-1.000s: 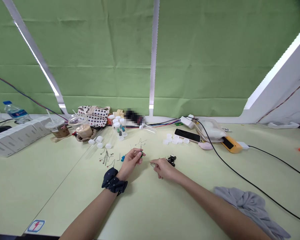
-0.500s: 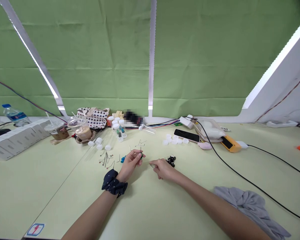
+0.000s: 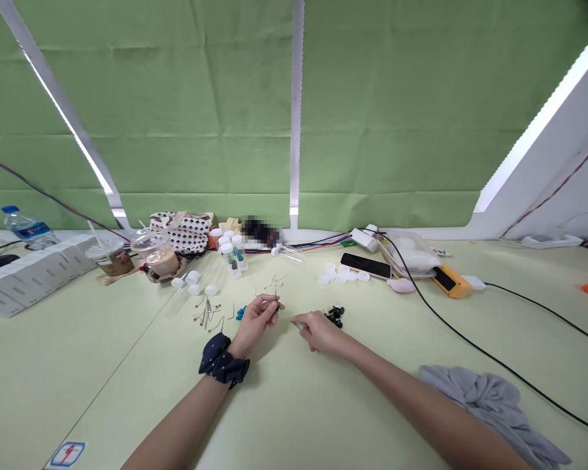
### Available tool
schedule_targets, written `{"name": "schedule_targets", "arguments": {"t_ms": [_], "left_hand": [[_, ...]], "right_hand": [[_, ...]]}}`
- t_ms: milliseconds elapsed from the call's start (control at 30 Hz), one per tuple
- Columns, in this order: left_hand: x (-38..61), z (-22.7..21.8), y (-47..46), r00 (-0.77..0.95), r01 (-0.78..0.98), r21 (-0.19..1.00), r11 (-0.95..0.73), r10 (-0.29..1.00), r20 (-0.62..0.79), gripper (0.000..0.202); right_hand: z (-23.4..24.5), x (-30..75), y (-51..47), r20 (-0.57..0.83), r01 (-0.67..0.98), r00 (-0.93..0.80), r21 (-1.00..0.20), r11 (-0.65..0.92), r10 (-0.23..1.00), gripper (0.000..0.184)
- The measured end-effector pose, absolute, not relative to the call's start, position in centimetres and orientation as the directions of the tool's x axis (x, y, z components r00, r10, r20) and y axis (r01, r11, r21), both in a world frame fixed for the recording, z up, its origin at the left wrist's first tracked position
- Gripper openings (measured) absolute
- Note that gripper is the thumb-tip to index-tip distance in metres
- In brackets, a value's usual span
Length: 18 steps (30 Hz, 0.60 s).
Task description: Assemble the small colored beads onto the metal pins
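Observation:
My left hand point(image 3: 255, 320), with a dark scrunchie point(image 3: 223, 360) on its wrist, pinches a small green piece with thin wire legs point(image 3: 276, 304) just above the table. My right hand point(image 3: 319, 331) rests on the table beside it, its fingers pinched on a small thin pin point(image 3: 298, 323) I can barely make out. A heap of small black parts point(image 3: 335, 314) lies just right of my right hand. Loose metal pins point(image 3: 206, 313) and a blue piece point(image 3: 240, 312) lie left of my left hand.
White caps point(image 3: 342, 275), small vials point(image 3: 231, 251), a phone point(image 3: 366, 265), a yellow device point(image 3: 449, 281) and a black cable point(image 3: 475, 346) lie farther back. Two iced drinks point(image 3: 159, 253), white boxes point(image 3: 24, 274) and a water bottle point(image 3: 27, 228) stand at left. Grey cloth point(image 3: 494, 405) lies at right.
Both hands have hardly moved on the table; the view has shifted slightly. The grips look the same.

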State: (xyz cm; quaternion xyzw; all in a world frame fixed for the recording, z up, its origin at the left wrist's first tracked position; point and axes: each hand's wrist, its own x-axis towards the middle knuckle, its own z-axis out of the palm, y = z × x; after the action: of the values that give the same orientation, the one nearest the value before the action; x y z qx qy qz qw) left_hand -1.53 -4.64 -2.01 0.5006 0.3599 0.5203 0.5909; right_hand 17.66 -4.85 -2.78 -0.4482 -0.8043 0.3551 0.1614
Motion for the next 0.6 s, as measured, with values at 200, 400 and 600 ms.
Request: {"name": "schedule_targets", "arguments": {"t_ms": [200,400,600], "left_hand": [[-1.53,-2.14,-4.57,0.202,-0.254,0.966,-0.043,0.975,0.097,0.029],[-1.50,-2.18,-4.50,0.179,-0.252,0.967,-0.042,0.980,0.089,0.031],[-1.56,-2.07,-4.68,0.237,-0.275,0.961,-0.025,0.967,0.093,0.033]], "right_hand": [[-2.90,17.65,-4.75,-0.040,0.609,-0.554,-0.701,0.372,0.832,0.037],[-2.94,17.63,-4.82,-0.055,0.625,-0.545,-0.691,0.362,0.836,0.039],[-2.42,17.59,-4.47,0.072,0.632,-0.498,-0.652,0.419,0.864,0.036]]}}
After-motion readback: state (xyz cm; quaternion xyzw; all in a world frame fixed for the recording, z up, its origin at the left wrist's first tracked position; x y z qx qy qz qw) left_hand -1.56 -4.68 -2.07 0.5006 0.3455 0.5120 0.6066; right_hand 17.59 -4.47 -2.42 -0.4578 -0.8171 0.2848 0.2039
